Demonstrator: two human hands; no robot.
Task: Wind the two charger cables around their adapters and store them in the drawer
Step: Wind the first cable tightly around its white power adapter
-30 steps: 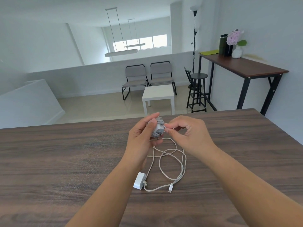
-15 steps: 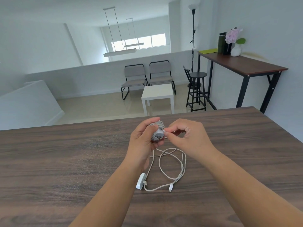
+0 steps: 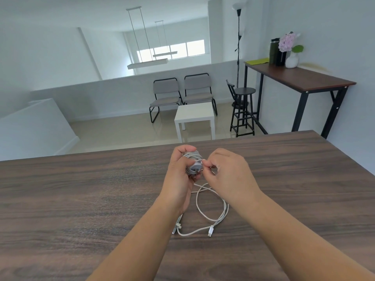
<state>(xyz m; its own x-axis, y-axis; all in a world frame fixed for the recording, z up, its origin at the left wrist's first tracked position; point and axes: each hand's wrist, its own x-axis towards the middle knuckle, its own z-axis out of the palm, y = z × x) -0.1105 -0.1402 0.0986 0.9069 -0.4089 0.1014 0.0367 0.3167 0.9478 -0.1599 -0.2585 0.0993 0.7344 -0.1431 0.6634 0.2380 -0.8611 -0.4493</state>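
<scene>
Since a moment ago the hands have barely shifted: the left hand [image 3: 178, 175] still curls round the first charger [image 3: 193, 163], nearly all wound, above the table [image 3: 81, 199], while the right hand [image 3: 227, 171] pinches the cable's tail against it. That end looks ready for tucking. The second cable [image 3: 213, 209] lies loose beneath the wrists, its adapter [image 3: 176, 227] half hidden; no drawer shows.

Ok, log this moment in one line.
left hand: holds wound charger | right hand: pinches cable end | second charger cable: loose on table

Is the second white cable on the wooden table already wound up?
No. The loose white cable lies spread in open loops on the dark wooden table, below the hands.
</scene>
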